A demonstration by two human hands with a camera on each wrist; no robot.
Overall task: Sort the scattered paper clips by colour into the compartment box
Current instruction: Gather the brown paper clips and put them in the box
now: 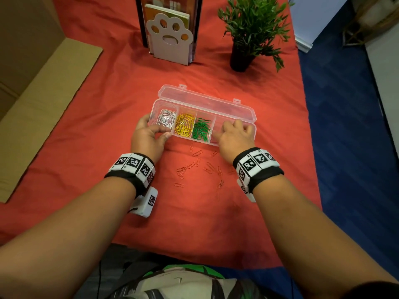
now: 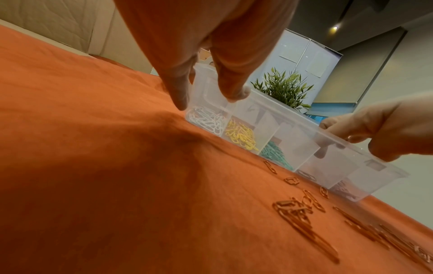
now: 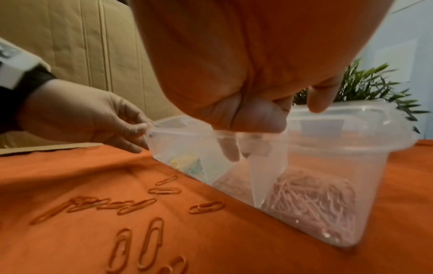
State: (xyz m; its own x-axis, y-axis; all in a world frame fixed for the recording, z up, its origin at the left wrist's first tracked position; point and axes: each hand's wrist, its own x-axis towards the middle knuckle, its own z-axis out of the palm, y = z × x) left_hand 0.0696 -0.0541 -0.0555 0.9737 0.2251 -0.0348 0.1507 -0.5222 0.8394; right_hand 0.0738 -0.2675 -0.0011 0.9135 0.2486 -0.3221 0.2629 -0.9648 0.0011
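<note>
Centrally on the red tablecloth sits the clear compartment box, its lid folded flat behind it. From its left end the compartments hold white paper clips, yellow paper clips and green paper clips; the right wrist view shows a few red clips in the next one and a heap of pink paper clips in the end one, both blocked in the head view.

The left hand grips the box's left end, thumb on the near rim and fingers curled round the end wall. The right hand reaches over the near rim with its fingers curled down into the red-clip compartment — the fingertips are blurred behind the plastic, so I cannot tell whether they pinch a clip.

Just in front of the box, between the two wrists, the red paper clips lie loose on the cloth, some overlapping; they nearly match the cloth and are hard to count.

Bare cloth lies open to the left of the box and toward the person. Behind it, well apart, stand a paw-print bookend with books and a potted plant. Flat cardboard overlaps the cloth's left edge, and the right edge drops to blue floor near the box's right end.
</note>
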